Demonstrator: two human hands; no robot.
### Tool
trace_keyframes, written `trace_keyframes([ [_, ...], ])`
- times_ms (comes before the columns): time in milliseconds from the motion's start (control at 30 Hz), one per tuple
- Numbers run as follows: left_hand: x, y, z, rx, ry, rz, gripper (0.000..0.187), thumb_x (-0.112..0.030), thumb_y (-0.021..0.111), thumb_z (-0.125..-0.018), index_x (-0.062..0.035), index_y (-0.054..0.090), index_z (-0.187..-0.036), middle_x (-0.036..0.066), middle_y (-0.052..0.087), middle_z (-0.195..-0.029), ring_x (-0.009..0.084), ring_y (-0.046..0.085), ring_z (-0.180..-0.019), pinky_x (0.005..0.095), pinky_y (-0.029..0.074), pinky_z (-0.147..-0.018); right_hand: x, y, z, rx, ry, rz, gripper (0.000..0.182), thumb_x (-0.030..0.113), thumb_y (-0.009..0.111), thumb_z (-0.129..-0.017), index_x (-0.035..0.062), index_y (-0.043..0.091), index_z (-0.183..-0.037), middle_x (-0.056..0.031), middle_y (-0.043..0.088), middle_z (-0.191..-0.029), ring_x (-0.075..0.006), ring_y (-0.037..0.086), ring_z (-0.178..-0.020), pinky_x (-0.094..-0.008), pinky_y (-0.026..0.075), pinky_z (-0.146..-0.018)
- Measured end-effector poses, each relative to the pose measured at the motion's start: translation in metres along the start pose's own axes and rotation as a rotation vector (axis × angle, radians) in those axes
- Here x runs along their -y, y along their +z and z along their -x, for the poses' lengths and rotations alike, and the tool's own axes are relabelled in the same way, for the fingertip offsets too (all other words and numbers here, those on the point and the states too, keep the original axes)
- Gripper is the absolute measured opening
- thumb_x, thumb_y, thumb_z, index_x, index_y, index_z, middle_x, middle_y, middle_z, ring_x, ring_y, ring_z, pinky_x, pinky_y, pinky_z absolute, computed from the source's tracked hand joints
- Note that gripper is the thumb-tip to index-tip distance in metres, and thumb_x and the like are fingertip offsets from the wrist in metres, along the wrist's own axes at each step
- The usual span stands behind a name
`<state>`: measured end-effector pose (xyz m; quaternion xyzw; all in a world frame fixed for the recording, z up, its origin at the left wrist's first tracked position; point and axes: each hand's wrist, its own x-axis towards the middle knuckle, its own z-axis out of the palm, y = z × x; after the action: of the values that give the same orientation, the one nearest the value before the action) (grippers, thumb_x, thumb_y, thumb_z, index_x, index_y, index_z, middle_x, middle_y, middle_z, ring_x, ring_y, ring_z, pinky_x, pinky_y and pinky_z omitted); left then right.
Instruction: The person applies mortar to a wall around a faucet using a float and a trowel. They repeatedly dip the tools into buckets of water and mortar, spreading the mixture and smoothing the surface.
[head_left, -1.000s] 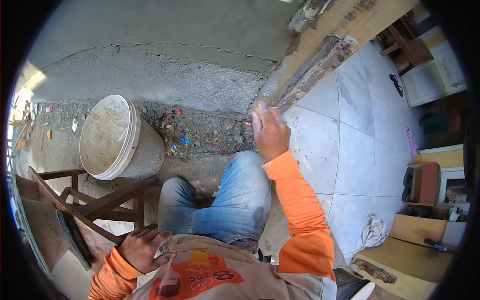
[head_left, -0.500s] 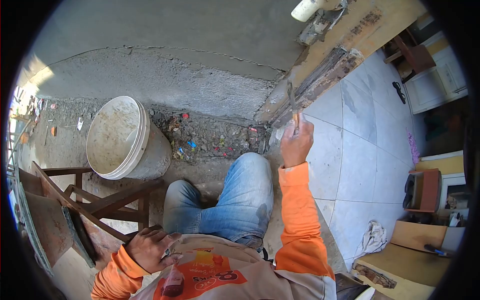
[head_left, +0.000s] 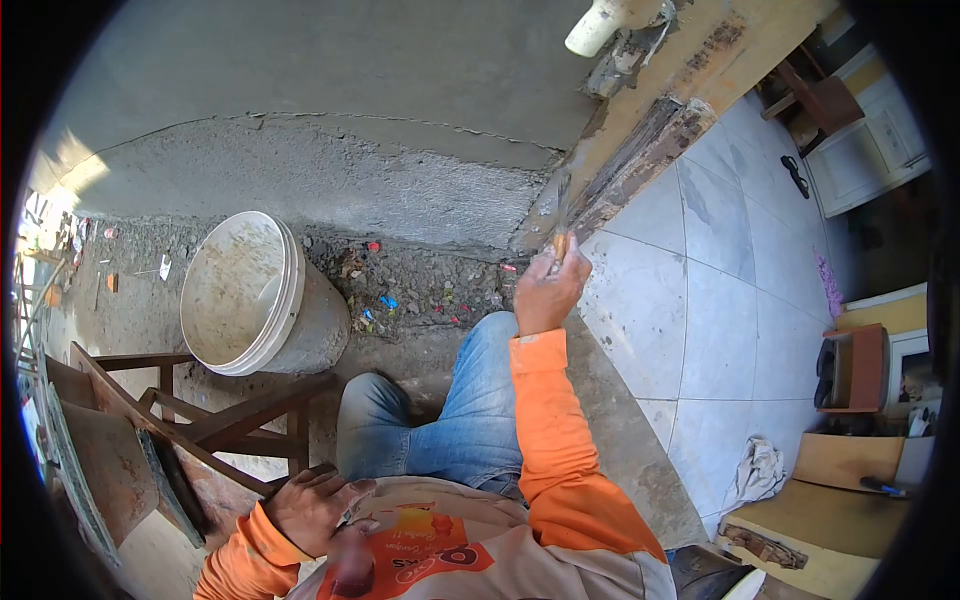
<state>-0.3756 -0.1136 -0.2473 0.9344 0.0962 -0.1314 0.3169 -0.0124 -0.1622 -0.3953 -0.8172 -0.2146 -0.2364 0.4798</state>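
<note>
Tool (head_left: 560,243): In the person's grip at the foot of the plastered wall, its thin blade pointing away from the body and blurred; whether the tip touches anything cannot be told.
Right hand (head_left: 550,288): Fingers closed narrowly on the tool's orange-brown handle, the orange-sleeved arm reaching forward.
Wooden strip (head_left: 645,160): Worn and weathered, it runs beside the blade along the edge of the pale tiled floor (head_left: 720,320).
Plastered wall (head_left: 330,60): Smooth grey above, rougher and lighter below, the two divided by a ragged line.
Rubble (head_left: 420,280): Grey crumbs and scraps of red and blue lie along the wall's base.
Jeans (head_left: 470,400): Faded blue, knees bent, just in front of the rubble.
Bucket (head_left: 320,325): Off-white and stained, tilted with its mouth toward the left, near the person's left knee.
Left hand (head_left: 318,508): Fingers loosely spread, thumb apart, over the printed shirt (head_left: 430,550) and beside the wooden frame (head_left: 225,425); contact with the wood cannot be made out.
Far right: A crumpled cloth (head_left: 762,470) lies on the tiles near a yellowish ledge (head_left: 830,515).
</note>
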Motion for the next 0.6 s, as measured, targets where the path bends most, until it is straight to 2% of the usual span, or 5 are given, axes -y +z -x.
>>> trace_keyframes([
  [133, 0.000, -0.004, -0.001, 0.008, 0.015, 0.007, 0.047, -0.035, 0.070, -0.078, -0.0057, 0.058, -0.113, 0.017, 0.065, -0.091, 0.0341, 0.065, -0.077, 0.0410, 0.053, -0.067, 0.028, 0.029, 0.004, -0.022, 0.051, 0.022, 0.047, 0.003, 0.052, -0.083, -0.0075, 0.042, -0.127, -0.0285, 0.047, -0.116, -0.0410, 0.051, -0.105, -0.0459, 0.042, -0.091],
  [333, -0.001, -0.003, 0.000, 0.007, 0.030, 0.027, 0.049, -0.036, 0.069, -0.079, -0.0047, 0.056, -0.114, 0.015, 0.063, -0.085, 0.0319, 0.063, -0.076, 0.0400, 0.051, -0.073, 0.074, 0.089, 0.016, -0.073, 0.278, -0.251, 0.058, 0.004, 0.049, -0.083, -0.0082, 0.026, -0.135, -0.0293, 0.045, -0.122, -0.0409, 0.049, -0.113, -0.0430, 0.038, -0.099],
  [433, 0.001, -0.004, 0.000, -0.014, 0.055, 0.058, 0.049, -0.035, 0.069, -0.079, -0.0042, 0.056, -0.115, 0.016, 0.063, -0.086, 0.0325, 0.063, -0.076, 0.0400, 0.051, -0.074, 0.089, 0.092, 0.006, -0.116, 0.409, -0.441, 0.059, 0.003, 0.047, -0.084, -0.0061, 0.022, -0.136, -0.0319, 0.040, -0.128, -0.0450, 0.046, -0.116, -0.0490, 0.037, -0.100],
  [500, 0.000, -0.007, -0.002, -0.004, 0.071, 0.062, 0.049, -0.034, 0.070, -0.078, -0.0040, 0.056, -0.114, 0.016, 0.063, -0.087, 0.0327, 0.063, -0.076, 0.0396, 0.052, -0.073, 0.095, 0.079, 0.004, -0.170, 0.531, -0.564, 0.054, 0.003, 0.045, -0.086, -0.0067, 0.026, -0.135, -0.0295, 0.044, -0.126, -0.0374, 0.050, -0.115, -0.0406, 0.039, -0.099],
  [600, 0.002, -0.006, -0.002, -0.002, 0.099, 0.049, 0.049, -0.034, 0.070, -0.079, -0.0040, 0.056, -0.115, 0.016, 0.063, -0.089, 0.0323, 0.063, -0.075, 0.0396, 0.052, -0.073, 0.079, 0.089, 0.000, -0.193, 0.484, -0.454, 0.052, 0.005, 0.046, -0.087, -0.0052, 0.028, -0.135, -0.0288, 0.045, -0.126, -0.0358, 0.050, -0.114, -0.0401, 0.039, -0.097],
])
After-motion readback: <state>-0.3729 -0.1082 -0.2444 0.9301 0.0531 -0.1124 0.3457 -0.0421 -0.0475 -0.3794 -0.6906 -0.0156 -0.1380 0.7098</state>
